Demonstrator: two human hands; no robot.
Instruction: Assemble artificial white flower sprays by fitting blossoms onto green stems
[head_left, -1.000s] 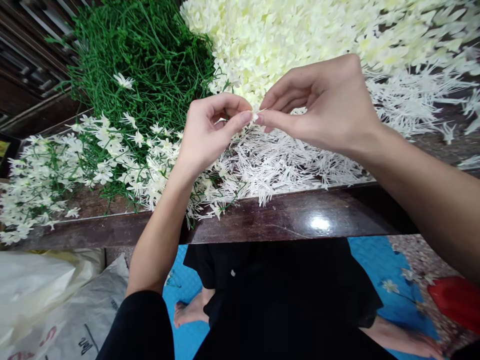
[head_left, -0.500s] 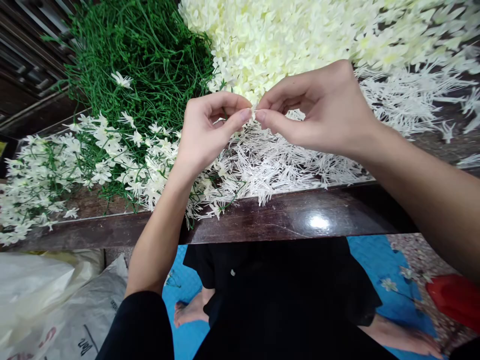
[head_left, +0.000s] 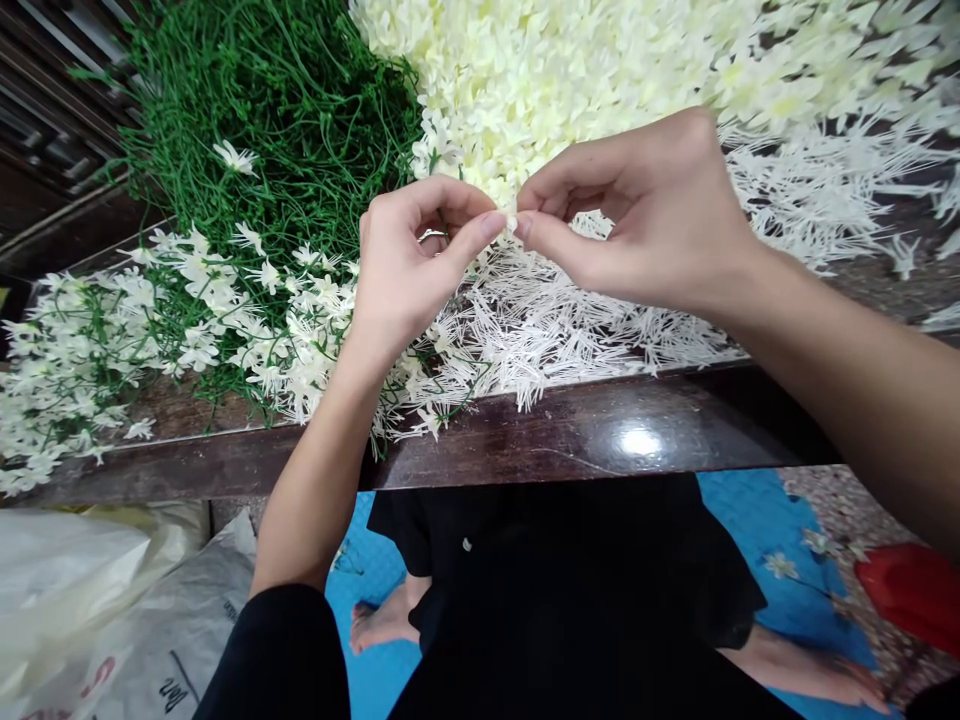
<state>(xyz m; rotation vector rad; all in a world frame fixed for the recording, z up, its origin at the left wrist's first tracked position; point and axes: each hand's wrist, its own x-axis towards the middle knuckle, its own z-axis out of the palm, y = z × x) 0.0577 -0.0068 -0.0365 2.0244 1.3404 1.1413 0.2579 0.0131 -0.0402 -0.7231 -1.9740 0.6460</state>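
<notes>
My left hand [head_left: 409, 255] and my right hand [head_left: 645, 215] meet fingertip to fingertip above the table. Both are closed in a pinch on a small white flower piece [head_left: 511, 217], mostly covered by the thumbs and fingers. Right below them lies a heap of thin white plastic stamens [head_left: 555, 325]. Behind the hands spreads a big pile of cream artificial petals [head_left: 570, 80]. To the left of my left hand are white artificial flowers [head_left: 202, 305] on green stems, lying in a loose row.
A tall heap of green plastic stems [head_left: 277, 120] stands at the back left. The dark wooden table edge [head_left: 570, 430] runs in front of me. Below are plastic bags [head_left: 150, 620], a blue mat [head_left: 382, 660] and a red object [head_left: 911, 595].
Both hands keep their pinch and have shifted only slightly. The white piece between the fingertips has turned a little. The view has moved very slightly.
</notes>
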